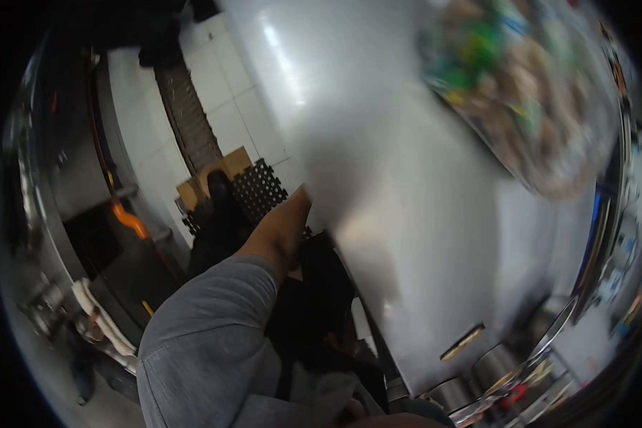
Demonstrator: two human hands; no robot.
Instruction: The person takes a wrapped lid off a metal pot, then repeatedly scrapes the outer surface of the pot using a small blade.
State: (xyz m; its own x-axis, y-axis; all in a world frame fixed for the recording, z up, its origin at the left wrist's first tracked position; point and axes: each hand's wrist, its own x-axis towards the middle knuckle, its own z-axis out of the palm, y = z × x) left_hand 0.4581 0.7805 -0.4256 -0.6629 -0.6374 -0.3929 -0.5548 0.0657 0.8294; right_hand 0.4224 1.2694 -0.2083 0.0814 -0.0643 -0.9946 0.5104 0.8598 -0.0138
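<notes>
My left forearm (272,239), in a pushed-up grey sleeve (214,314), reaches to the long edge of a shiny metal table (435,214). At its end, my left hand is lost in a grey blur over the table edge; its fingers do not show, nor whether it holds anything. My right hand cannot be made out. A dim, skin-toned patch shows low in front of my dark clothing, too unclear to name. Farther along the tabletop sits a large clear plastic bag (528,107) with brown, green and white contents, smeared by motion.
A narrow strip with a dark handle or cover (462,342) lies near the table's near end, beside metal pots (496,365). Left of me are dark kitchen units with an orange pipe (130,220) and a white cloth (101,317). Cardboard and a black perforated mat (257,189) cover floor tiles.
</notes>
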